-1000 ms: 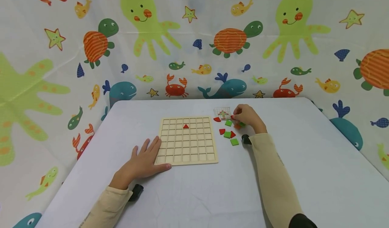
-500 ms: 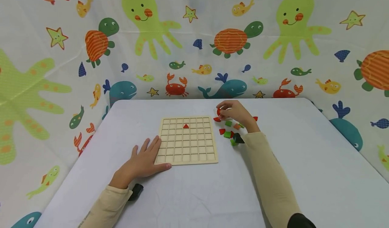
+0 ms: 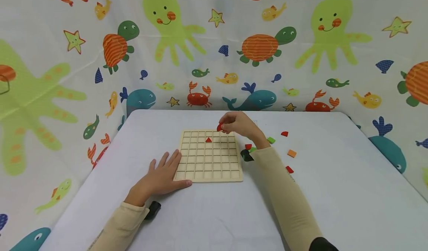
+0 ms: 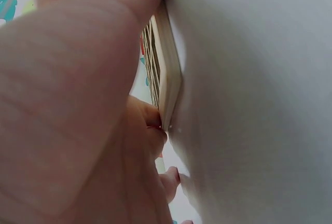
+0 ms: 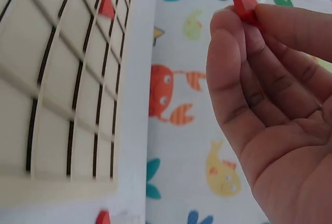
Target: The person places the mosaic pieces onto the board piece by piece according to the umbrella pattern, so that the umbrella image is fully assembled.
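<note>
A square wooden grid board (image 3: 210, 176) lies on the table, with a red triangle (image 3: 208, 140) in one cell of its upper part. My left hand (image 3: 160, 178) rests at the board's lower left corner, fingers straight along the left side and thumb along the front edge. Just over the board's far right edge, my right hand (image 3: 239, 124) pinches a small red piece (image 5: 241, 1) between thumb and fingertips. The head view shows a curved edge on that piece; its full shape is partly covered by fingers.
Right of the board lie loose pieces, among them a green piece (image 3: 271, 140), an orange square (image 3: 292, 153) and a red piece (image 3: 284, 134). My right forearm covers some others. Behind the right hand, a printed card (image 3: 255, 122) is mostly hidden. A patterned curtain (image 3: 214, 68) hangs behind the table.
My right hand has moved left from the loose pieces, past the card, to the board's far right edge, carrying the red piece. Pieces right of the forearm come into view. The left hand stays put.
</note>
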The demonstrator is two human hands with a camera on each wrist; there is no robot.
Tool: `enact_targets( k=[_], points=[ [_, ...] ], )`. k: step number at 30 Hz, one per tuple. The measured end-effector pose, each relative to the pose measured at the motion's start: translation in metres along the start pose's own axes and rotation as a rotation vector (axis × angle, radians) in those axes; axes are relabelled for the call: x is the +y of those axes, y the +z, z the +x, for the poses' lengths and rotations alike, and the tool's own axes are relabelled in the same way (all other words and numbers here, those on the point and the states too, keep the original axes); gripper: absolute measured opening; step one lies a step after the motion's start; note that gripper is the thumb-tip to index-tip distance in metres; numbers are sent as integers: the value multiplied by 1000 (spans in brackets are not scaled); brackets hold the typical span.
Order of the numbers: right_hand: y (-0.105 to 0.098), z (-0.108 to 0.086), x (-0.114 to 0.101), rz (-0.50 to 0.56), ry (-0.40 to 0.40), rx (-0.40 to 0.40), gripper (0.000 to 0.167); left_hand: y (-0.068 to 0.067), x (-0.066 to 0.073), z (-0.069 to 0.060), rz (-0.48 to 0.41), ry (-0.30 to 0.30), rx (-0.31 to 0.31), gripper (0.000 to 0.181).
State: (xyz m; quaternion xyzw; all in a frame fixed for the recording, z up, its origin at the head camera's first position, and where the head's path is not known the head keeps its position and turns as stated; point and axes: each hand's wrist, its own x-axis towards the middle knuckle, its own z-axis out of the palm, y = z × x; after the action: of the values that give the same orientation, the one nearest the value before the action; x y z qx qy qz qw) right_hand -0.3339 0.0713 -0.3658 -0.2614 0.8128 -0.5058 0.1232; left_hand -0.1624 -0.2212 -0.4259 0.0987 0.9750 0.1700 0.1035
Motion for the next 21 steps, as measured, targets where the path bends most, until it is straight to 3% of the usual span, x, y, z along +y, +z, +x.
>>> enact_targets(
  k=[4,12,17,21],
  points=[
    [20,9,-9,3,-53,-31,10,1,1,3,4,-1,-9,117],
    [59,18,-14,-103,-32,-59,4,0,2,2,6,-7,-21,117],
    [73,22,-13,-144,-7,-81,4,-2,2,1,12,-1,-17,116],
    [79,27,-10,-256,-28,-83,4,-3,2,0,11,0,-22,115]
  ],
)
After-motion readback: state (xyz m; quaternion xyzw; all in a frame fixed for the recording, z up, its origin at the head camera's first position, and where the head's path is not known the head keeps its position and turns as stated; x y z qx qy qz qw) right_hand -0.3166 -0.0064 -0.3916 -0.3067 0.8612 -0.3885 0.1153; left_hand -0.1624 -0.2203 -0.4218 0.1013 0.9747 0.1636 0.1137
